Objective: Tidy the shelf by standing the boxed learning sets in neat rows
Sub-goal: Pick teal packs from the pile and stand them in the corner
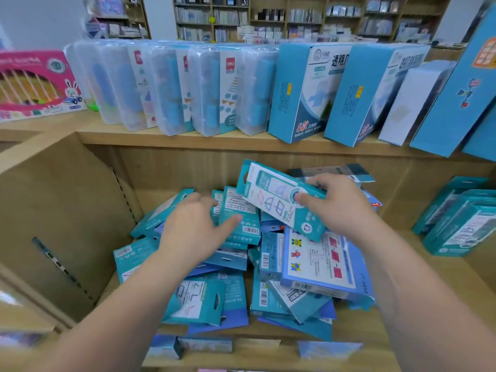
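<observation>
The right hand (338,208) pinched a flat teal cardboard box (281,200) above the pile; the left hand (193,229) lay open, empty. Recommend standing it against the wooden shelf's (349,328) back edge.

We see a light wooden shelf (349,328) bearing a jumbled heap of teal boxed sets (241,264); right of the heap, a few teal boxes (456,226) lean together.

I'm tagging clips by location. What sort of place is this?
Probably a stationery or educational-toy shop: wooden display shelves, many identical barcoded teal boxed sets in a heap, and stocked shelving units behind.
</observation>
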`<state>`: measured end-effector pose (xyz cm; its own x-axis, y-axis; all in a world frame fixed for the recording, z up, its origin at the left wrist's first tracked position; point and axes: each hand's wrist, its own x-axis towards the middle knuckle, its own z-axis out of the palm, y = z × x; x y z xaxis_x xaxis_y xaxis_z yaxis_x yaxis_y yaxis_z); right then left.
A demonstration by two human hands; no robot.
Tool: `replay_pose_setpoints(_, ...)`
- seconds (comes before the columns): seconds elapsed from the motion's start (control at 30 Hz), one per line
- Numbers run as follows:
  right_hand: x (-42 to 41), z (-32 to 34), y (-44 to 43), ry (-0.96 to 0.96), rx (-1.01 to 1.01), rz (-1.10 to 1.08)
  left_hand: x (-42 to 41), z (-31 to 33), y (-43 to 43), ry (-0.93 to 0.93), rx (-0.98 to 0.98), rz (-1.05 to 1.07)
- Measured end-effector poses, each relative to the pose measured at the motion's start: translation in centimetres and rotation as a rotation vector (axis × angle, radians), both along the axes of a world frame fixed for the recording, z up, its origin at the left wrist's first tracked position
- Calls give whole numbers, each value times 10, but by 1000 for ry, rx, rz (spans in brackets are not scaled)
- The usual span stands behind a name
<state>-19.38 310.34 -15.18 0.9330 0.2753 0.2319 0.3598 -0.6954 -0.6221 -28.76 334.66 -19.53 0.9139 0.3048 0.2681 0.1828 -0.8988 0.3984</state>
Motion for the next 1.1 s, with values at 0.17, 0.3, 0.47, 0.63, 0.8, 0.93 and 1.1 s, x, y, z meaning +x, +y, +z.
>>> replay_pose_setpoints(0.17, -2, -2, -2, 98, 85, -64, 16, 0, -28, 236, 272, -41)
replay_pose_setpoints(0.3, -2, -7, -4, 121, 154, -96, 22, -1, -37, 276, 265, -32)
replay_pose_setpoints(0.47, -5, -8, -11, 176, 239, -126, 23, 3, -39, 324, 271, -61)
replay_pose_setpoints(0.63, -9, -6, -12, 174, 221, -135, 11, 10, -27, 234, 178, -33)
replay_pose_setpoints(0.8, -14, -7, -6, 176, 203, -133, -4, 10, -6, 272, 236, -2)
replay_pose_setpoints(0.93, -21, -7, -1, 151, 194, -143, 1, 5, -7, 301, 244, -21)
replay_pose_setpoints(1.1, -28, -5, -3, 152, 270, -172, -13, 11, 9, 150, -14, 14)
